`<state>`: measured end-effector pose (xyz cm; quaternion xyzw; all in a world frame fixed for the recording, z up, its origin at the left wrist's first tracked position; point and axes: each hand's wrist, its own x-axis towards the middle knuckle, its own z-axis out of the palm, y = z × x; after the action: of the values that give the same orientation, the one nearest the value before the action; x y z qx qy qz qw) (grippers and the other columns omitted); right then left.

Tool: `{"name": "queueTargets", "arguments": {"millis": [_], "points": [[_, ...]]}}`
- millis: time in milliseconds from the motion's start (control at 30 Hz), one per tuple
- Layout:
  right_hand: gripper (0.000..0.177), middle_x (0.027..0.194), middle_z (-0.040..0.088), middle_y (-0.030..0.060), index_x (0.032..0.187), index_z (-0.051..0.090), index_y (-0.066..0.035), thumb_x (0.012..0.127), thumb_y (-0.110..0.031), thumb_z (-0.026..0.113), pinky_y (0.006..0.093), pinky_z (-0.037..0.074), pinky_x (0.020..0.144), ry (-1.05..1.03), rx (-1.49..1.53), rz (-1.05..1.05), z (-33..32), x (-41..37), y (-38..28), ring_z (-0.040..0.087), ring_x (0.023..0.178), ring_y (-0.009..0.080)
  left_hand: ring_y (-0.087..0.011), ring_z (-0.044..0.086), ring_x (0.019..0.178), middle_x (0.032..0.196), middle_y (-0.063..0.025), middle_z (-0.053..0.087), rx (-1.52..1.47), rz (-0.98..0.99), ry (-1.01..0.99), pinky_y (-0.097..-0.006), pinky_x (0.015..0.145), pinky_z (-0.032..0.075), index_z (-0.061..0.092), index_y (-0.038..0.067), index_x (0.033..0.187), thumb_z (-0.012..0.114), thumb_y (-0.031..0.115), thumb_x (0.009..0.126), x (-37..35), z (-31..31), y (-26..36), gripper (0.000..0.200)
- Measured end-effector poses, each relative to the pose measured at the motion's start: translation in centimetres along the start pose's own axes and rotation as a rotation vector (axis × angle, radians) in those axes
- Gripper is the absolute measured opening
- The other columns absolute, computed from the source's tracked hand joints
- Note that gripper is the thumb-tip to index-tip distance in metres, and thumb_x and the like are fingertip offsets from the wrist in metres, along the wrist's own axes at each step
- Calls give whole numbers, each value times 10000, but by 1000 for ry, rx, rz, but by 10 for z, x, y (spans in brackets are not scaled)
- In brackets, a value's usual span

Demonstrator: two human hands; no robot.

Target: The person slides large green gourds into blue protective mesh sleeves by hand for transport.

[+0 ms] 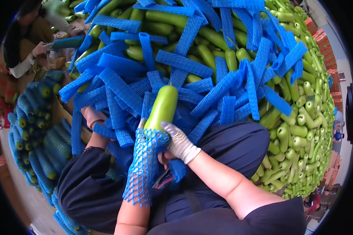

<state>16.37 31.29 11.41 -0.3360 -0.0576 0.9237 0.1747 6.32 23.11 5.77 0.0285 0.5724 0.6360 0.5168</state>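
Observation:
A pale green gourd [163,105] points up and away from me, its lower end at the mouth of a stretched blue foam net sleeve [139,172]. That sleeve covers my left hand [143,137] and forearm; gloved fingertips poke out at its rim and grip the gourd. My right hand [180,144], in a striped pale glove, is closed at the gourd's lower right side and the sleeve's rim. Its fingers are partly hidden under the net. Many flat blue sleeves [184,64] lie around over a heap of gourds.
More gourds [298,137] pile up on the right. Netted gourds [43,152] are stacked at left. Upper left, another person's gloved hand [42,49] is at a netted gourd [68,42]. Another bare foot or hand [93,116] shows among the sleeves. Cartons [325,47] stand far right.

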Motion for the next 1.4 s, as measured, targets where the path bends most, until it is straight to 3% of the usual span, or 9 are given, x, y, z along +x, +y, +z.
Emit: {"name": "queueTargets", "arguments": {"millis": [67, 133, 233, 300, 367, 633, 1133, 1233, 1400], "points": [[638, 1157, 635, 76, 1279, 526, -56, 813, -418, 768, 410, 451, 957, 59, -157, -5, -10, -2, 15, 606, 1024, 213, -230, 607, 1083, 1170, -151, 624, -87, -61, 211, -351, 946, 501, 472, 72, 1339, 682, 273, 876, -14, 7, 9, 547], [649, 1122, 645, 66, 1245, 558, -59, 806, -497, 751, 428, 444, 942, 48, -221, 115, -11, -10, 11, 596, 1027, 207, -209, 644, 892, 1047, -112, 650, -112, 37, -23, -323, 780, 544, 542, 31, 1251, 697, 316, 857, -27, -1, 19, 510], [607, 1100, 651, 70, 1173, 625, -62, 824, -552, 708, 352, 477, 849, -22, -240, 364, -16, -12, -4, 593, 1005, 190, -198, 644, 786, 949, -97, 643, -230, -270, 240, -341, 683, 544, 568, 29, 1210, 669, 343, 885, -24, -4, 35, 463], [512, 1036, 673, 50, 1114, 667, -57, 838, -483, 729, 291, 485, 782, -67, -845, 151, 5, -25, -6, 598, 930, 142, -258, 658, 819, 976, -132, 662, -231, -279, 271, -384, 726, 542, 574, 23, 1195, 639, 277, 897, -18, -4, 35, 397], [350, 927, 704, 16, 1043, 700, -18, 850, -304, 762, 245, 490, 760, -67, -698, -81, 17, -11, -19, 614, 821, 71, -260, 658, 821, 977, -133, 662, -174, -237, 281, -386, 728, 541, 576, 23, 1193, 638, 274, 896, -15, -2, 43, 394], [274, 841, 701, 21, 975, 721, 1, 867, -250, 740, 240, 489, 775, -135, -1221, -350, 44, 66, -68, 612, 791, 66, -281, 657, 842, 983, -143, 667, 309, 170, 376, -397, 742, 534, 586, 26, 1178, 633, 250, 891, -57, 9, 62, 368], [466, 1014, 619, 44, 1138, 537, -2, 862, -306, 757, 234, 469, 850, -207, -658, -263, 56, -21, -3, 575, 909, 83, -321, 655, 880, 996, -162, 676, 1395, 965, 421, -418, 769, 522, 605, 30, 1150, 624, 204, 880, -139, 56, 123, 322], [462, 1067, 608, 69, 1159, 529, -8, 863, -280, 758, 272, 451, 932, -244, -618, -266, 62, -46, 16, 571, 984, 114, -329, 641, 952, 1051, -151, 674, 1445, 581, 356, -423, 822, 511, 672, 68, 1052, 699, 281, 820, -173, 59, 138, 316], [276, 929, 632, 9, 1036, 617, -50, 862, -214, 756, 231, 461, 815, -373, -603, -240, 65, -56, 9, 577, 874, 81, -331, 656, 883, 952, -129, 692, 1558, 748, 378, -427, 773, 516, 683, 74, 1003, 745, 267, 793, -182, 62, 144, 292]]}}
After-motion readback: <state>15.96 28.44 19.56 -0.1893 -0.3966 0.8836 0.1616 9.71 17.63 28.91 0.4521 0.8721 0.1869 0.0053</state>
